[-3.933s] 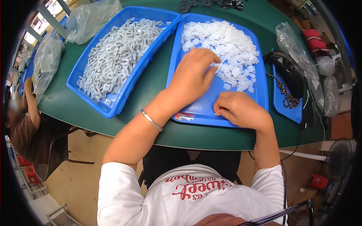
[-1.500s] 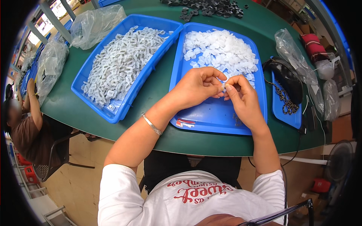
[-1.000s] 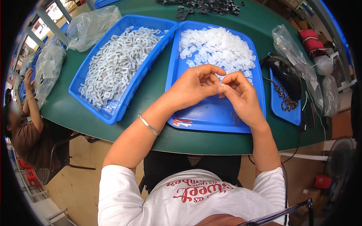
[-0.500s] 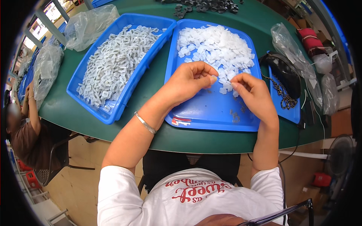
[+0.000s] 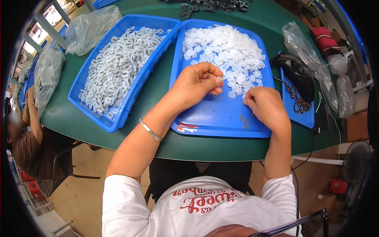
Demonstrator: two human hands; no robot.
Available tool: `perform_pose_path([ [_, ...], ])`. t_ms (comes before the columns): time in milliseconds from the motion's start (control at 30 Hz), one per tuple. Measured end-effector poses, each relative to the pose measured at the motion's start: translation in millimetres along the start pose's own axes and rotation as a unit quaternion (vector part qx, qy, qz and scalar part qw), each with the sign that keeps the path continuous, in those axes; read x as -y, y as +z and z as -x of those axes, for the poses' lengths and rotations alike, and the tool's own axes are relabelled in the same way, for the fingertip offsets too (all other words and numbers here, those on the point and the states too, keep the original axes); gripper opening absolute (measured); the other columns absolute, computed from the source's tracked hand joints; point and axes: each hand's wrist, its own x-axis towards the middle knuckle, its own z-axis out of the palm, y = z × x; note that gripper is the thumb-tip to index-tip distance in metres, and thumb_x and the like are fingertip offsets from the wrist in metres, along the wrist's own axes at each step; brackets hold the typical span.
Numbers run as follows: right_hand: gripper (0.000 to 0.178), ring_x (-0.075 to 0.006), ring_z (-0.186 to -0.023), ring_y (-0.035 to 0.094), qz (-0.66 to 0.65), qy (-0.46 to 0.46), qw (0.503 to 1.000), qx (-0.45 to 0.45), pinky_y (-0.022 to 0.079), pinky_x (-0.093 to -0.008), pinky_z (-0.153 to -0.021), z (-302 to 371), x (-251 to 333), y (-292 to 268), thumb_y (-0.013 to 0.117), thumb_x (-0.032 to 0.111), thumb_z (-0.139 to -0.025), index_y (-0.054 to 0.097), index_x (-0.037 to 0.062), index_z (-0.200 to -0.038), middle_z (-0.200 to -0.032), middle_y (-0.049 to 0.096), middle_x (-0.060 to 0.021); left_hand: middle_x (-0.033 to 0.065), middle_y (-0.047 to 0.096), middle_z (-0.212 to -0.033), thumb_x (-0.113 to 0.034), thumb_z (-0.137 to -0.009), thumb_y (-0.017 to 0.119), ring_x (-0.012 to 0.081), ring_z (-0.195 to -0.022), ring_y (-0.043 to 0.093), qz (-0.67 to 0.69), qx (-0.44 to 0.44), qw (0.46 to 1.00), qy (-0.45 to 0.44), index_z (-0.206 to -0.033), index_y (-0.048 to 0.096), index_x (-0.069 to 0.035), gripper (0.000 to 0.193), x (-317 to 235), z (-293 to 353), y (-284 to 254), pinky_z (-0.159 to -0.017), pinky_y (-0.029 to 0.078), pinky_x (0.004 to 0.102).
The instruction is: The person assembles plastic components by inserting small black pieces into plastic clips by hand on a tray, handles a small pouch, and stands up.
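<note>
Over the blue tray [image 5: 213,124] my left hand [image 5: 199,83] is closed in a pinch, thumb against forefinger. A small translucent plastic piece [image 5: 220,80] shows at those fingertips. To its right, my right hand [image 5: 266,103] bends downward, fingers curled together close to the tray's surface; whatever they hold is hidden. Just beyond both hands lies a heap of small whitish translucent plastic pieces [image 5: 225,43], with stray ones spreading toward my fingers.
On the left stands a blue bin [image 5: 114,125] of small greyish plastic clips [image 5: 118,67]. A black bag with a chain [image 5: 294,71] rests on another blue tray at right. Black parts [image 5: 221,4] lie at the far edge. Clear plastic bags [image 5: 92,29] flank the table; a person [image 5: 29,146] sits at left.
My right hand has turned downward, its fingertips dropping toward the tray. My left hand has shifted slightly left, still pinching.
</note>
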Motion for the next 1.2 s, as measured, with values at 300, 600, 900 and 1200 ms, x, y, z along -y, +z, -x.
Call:
perform_pose_path([
  [300,0.005,-0.0359,-0.078,0.065,0.064,-0.105,0.992,-0.040,0.051,-0.0429,-0.071,3,7,14,0.064,0.007,-0.080,0.066,0.0014,-0.081,-0.081,0.066,-0.0168,0.0090,0.066,-0.094,-0.004,-0.097,0.055,0.0133,-0.083,0.066,-0.006,-0.021,1.000,0.021,-0.115,0.058,0.005,0.020,6,-1,0,-0.075,0.054,0.0254],
  [600,0.008,-0.0345,-0.081,0.066,-0.082,-0.140,0.986,-0.046,0.052,-0.0426,-0.072,-1,13,20,0.062,0.006,-0.084,0.067,0.0008,-0.088,-0.084,0.067,-0.0167,0.0094,0.067,-0.099,-0.004,-0.098,0.055,0.0132,-0.087,0.066,-0.017,-0.023,0.999,0.026,-0.114,0.060,0.004,0.018,9,-3,1,-0.077,0.054,0.0257],
  [900,0.010,-0.0340,-0.082,0.066,-0.073,-0.122,0.990,-0.017,0.051,-0.0428,-0.073,-3,19,13,0.067,0.011,-0.085,0.068,0.0020,-0.089,-0.085,0.067,-0.0146,0.0081,0.064,-0.097,-0.002,-0.097,0.052,0.0127,-0.083,0.065,-0.060,-0.026,0.996,0.055,-0.111,0.058,0.005,0.017,10,-2,0,-0.075,0.054,0.0259],
  [1200,0.006,-0.0334,-0.086,0.062,0.001,-0.171,0.985,-0.039,0.050,-0.0448,-0.071,-2,24,22,0.059,0.007,-0.084,0.059,0.0011,-0.083,-0.083,0.060,-0.0146,0.0086,0.065,-0.095,-0.001,-0.095,0.056,0.0152,-0.086,0.068,-0.011,-0.018,0.999,0.038,-0.110,0.058,0.005,0.016,11,-2,2,-0.078,0.055,0.0269],
])
